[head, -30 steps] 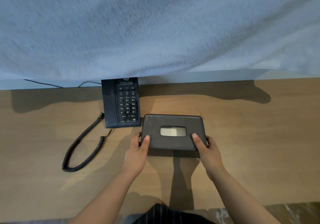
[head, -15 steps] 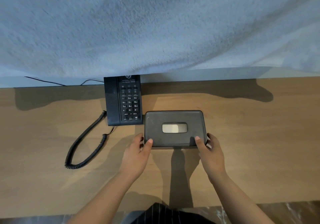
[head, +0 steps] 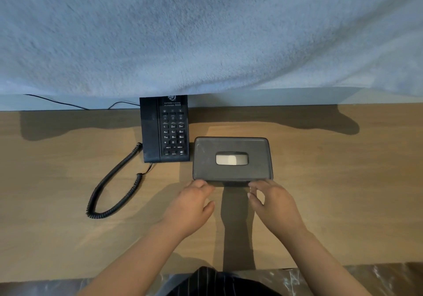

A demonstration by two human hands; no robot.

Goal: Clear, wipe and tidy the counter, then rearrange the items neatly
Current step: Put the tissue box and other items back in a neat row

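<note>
At 9 o'clock on the counter [head: 343, 181] the coiled cord [head: 128, 156] trails loose from the phone [head: 166, 128] toward 7 o'clock; I judge it the untidiest thing here. The phone stands square against the back edge. The left hand [head: 192, 204] sits at the near left corner of the tissue box [head: 232, 144], fingers folded down and lightly bunched, gripping nothing I can see. The box lies flat at 4 o'clock of the phone, just beside it, its front edge nearer the person than the phone's. The right hand [head: 274, 204], at the near right corner, has its fingers relaxed and slightly spread. This reads as the rearranging step. Next comes a small push toward 12 o'clock to line up the fronts, then gathering the cord. Whether any fingertip touches the box's front wall I cannot tell. A blue-grey cloth [head: 206, 32] across 12 o'clock hides the wall and the phone's far end
</note>
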